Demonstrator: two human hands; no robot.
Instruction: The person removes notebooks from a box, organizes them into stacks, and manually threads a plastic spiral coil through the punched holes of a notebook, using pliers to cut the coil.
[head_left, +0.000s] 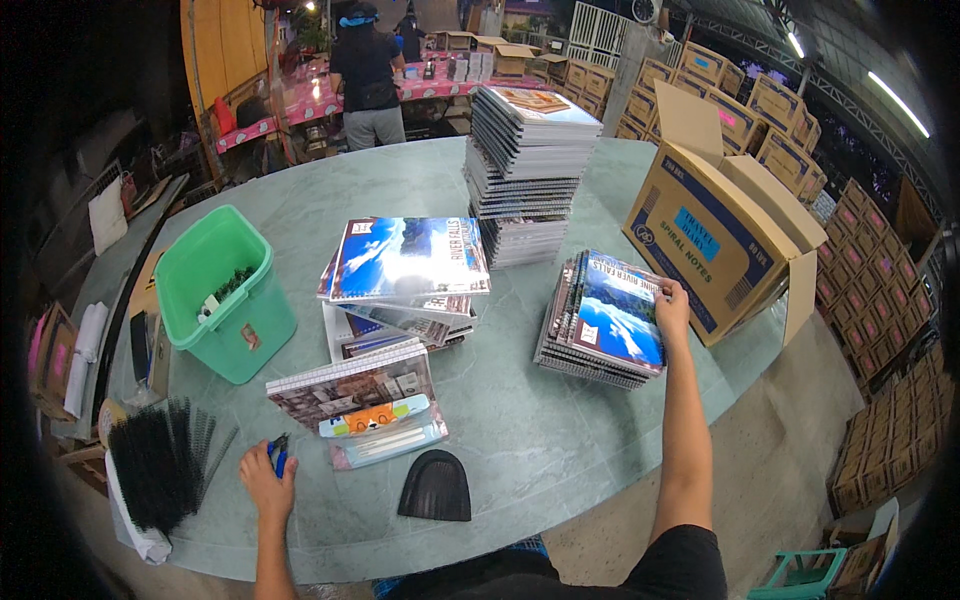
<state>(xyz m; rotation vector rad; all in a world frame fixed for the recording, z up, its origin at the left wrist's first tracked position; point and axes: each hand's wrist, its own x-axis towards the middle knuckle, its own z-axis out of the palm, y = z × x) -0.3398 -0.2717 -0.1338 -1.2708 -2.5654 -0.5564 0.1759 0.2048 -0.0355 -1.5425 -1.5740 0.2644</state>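
Observation:
Blue-handled pliers [280,456] are in my left hand [266,482], low over the near left of the table, jaws pointing away from me. My right hand [673,300] grips the right edge of the top spiral notebook [622,310], which has a blue sky and river cover and lies on a short stack of notebooks. Left of that stack is a looser pile of spiral notebooks [405,260]. In front of it, one notebook [350,385] leans at a slant, with a cartoon-printed pouch [385,440] against it. A black mesh pad [435,487] lies nearest me.
A tall notebook stack [530,170] stands at the back. An open cardboard box [700,240] sits tilted at the right. On the left are a green bin [238,325] and a bundle of black spiral coils [165,465]. Another person [368,80] stands beyond the table.

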